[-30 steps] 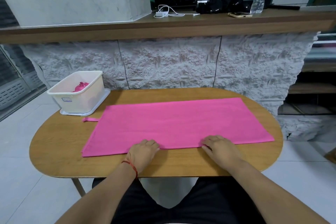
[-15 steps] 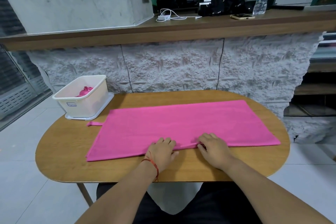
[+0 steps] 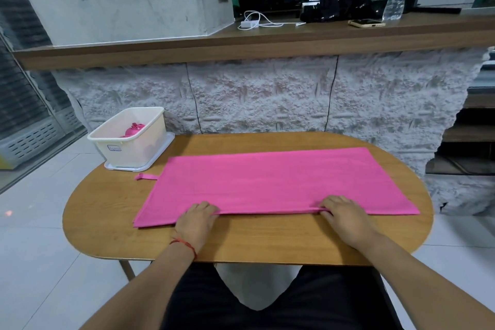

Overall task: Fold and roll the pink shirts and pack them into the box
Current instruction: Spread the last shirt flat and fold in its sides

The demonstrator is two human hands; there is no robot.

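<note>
The oval wooden table (image 3: 107, 222) carries everything. Across the table's middle lies the flat bright pink cloth shirt (image 3: 267, 182), already folded to a long band, its near hem along the table's front. The white plastic box (image 3: 134, 151) stands at the table's far left corner.

The left hand (image 3: 197, 218) and right hand (image 3: 344, 213) sit on that near hem, well apart, fingers curled down and seemingly pinching the edge, which rises slightly between them. The step looks like a lengthwise fold or the start of a roll. To do it well, lift both ends together, keep the hem taut and parallel to the table's front, and smooth it flat afterwards.

A rolled pink shirt (image 3: 134, 128) peeks over the box rim; how many lie inside is hidden. The fingertips under the hem cannot be seen. A small pink tab (image 3: 146, 176) at the shirt's left end is hard to identify.
</note>
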